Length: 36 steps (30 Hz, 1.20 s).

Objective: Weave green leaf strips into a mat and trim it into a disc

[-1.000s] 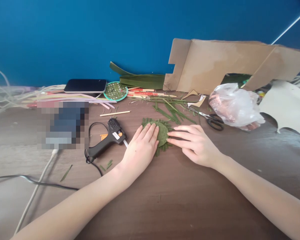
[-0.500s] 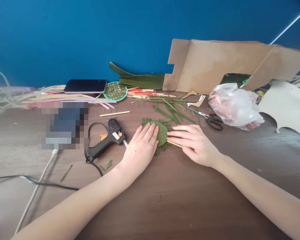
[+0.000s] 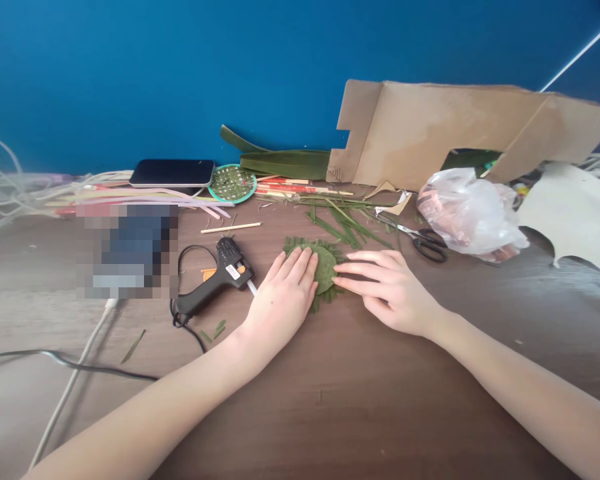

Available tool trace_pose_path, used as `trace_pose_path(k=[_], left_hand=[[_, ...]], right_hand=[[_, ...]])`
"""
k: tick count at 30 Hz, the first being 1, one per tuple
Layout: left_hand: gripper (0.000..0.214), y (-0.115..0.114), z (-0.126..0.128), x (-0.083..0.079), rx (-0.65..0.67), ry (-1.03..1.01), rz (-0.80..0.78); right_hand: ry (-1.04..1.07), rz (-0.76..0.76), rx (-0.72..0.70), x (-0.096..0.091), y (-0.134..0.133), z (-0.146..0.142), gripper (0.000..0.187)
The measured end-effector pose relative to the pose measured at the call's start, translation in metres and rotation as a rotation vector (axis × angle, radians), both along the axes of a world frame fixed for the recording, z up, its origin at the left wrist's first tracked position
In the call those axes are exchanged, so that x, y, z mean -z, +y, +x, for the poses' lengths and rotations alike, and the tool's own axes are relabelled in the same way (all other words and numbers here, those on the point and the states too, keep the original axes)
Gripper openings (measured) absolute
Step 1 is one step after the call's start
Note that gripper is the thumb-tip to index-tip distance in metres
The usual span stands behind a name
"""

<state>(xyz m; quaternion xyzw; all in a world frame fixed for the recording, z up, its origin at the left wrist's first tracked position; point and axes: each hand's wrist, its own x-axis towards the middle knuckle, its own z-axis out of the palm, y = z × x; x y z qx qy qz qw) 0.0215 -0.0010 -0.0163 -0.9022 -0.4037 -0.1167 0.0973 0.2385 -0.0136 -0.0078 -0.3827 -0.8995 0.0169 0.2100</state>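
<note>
A round green leaf disc [image 3: 325,269] with a fringe of short cut leaf strips lies on the table in front of me. My left hand [image 3: 284,287] rests flat across its left part, fingers outstretched and covering much of it. From the other side, my right hand [image 3: 380,287] touches the disc's right edge with its fingertips, the fingers stretched and slightly apart. Whatever lies beneath those right fingers is hidden. Just left of my left hand is a black glue gun [image 3: 220,277], its white glue stick pointing towards the wrist.
Scissors [image 3: 425,243], a plastic bag [image 3: 473,212] and cardboard [image 3: 430,130] are at the right. Behind the disc lie leaf strips [image 3: 347,225] and a wooden stick [image 3: 231,228]. A phone [image 3: 173,172], a round mesh tray [image 3: 233,199] and cables [image 3: 75,365] are at the left.
The light wooden stick that showed under my right fingers is now covered by them, as those fingers have shifted slightly. My left hand stays in place on the disc.
</note>
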Motion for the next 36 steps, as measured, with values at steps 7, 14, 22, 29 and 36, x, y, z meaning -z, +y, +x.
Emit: trace_pose_path(k=[7, 14, 22, 29, 36], left_hand=[[0.041, -0.001, 0.000, -0.001, -0.005, -0.005, -0.016], [0.041, 0.000, 0.000, -0.001, 0.006, 0.010, 0.003], [0.040, 0.000, -0.001, -0.001, 0.006, -0.014, 0.001], [0.040, 0.000, -0.001, -0.002, 0.007, -0.002, -0.014], [0.040, 0.000, 0.000, -0.003, 0.005, -0.011, -0.029]], right_hand=[[-0.027, -0.005, -0.003, -0.001, -0.001, 0.000, 0.039], [0.058, -0.021, 0.012, -0.004, 0.002, 0.000, 0.035], [-0.072, -0.096, 0.033, -0.004, 0.004, -0.011, 0.037], [-0.094, -0.037, 0.044, -0.002, 0.002, -0.016, 0.035], [-0.098, 0.053, 0.042, 0.002, 0.001, -0.019, 0.033]])
